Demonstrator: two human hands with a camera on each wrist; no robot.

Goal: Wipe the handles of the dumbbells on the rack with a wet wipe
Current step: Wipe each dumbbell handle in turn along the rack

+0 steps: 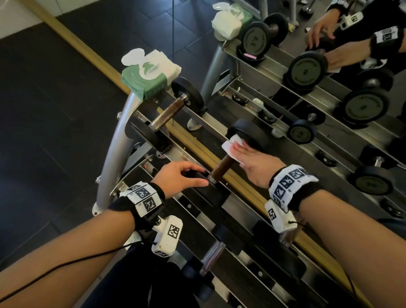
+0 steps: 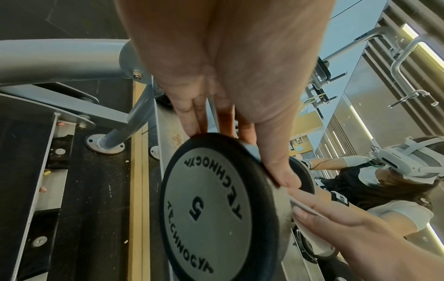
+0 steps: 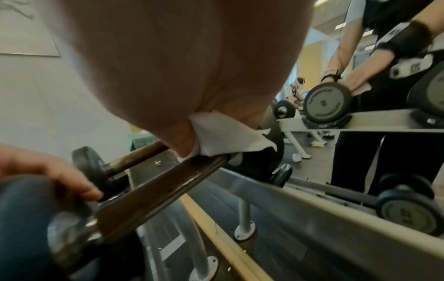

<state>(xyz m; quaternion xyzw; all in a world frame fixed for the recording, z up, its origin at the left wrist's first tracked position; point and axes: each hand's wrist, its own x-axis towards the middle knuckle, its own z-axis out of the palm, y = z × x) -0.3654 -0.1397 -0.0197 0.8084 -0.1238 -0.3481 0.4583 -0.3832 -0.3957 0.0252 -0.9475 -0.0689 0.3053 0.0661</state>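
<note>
A dumbbell with a brown handle (image 1: pixel 222 167) lies on the rack's top tier (image 1: pixel 239 202). My left hand (image 1: pixel 193 176) grips its near black head, marked 5 (image 2: pixel 211 205), with fingers and thumb over the rim. My right hand (image 1: pixel 242 153) holds a white wet wipe (image 1: pixel 231 145) wrapped round the far end of the handle, next to the far head (image 1: pixel 246 132). In the right wrist view the wipe (image 3: pixel 225 135) sits under the palm on the handle (image 3: pixel 156 190). A second dumbbell (image 1: pixel 167 115) rests to the left, untouched.
A green pack of wipes (image 1: pixel 149 76) with its flap open sits on the rack's left end, above the grey upright (image 1: pixel 119 139). A mirror (image 1: pixel 337 94) behind the rack repeats the dumbbells and my hands. Lower tiers hold more dumbbells (image 1: pixel 213 253). Dark floor lies to the left.
</note>
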